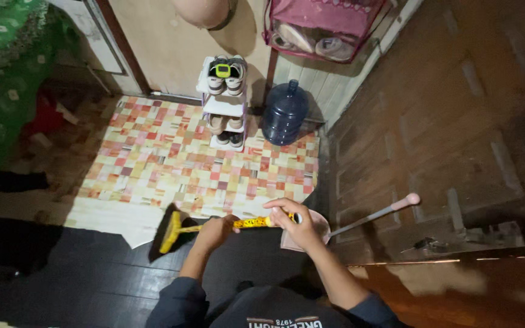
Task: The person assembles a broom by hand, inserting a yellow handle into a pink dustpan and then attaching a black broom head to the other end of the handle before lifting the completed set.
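Dim entryway, checkered mat point(195, 158) running up to the shoe rack point(226, 103). My left hand point(214, 232) and right hand point(296, 222) both wrap the yellow broom point(180, 229), bristles at the mat's near edge. Best kept low, I reckon, in short strokes toward the pink dustpan point(320, 228).

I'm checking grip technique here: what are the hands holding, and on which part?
Both hands grip a yellow-handled broom by its shaft: the left hand lower, nearer the dark bristles, the right hand at the upper end.
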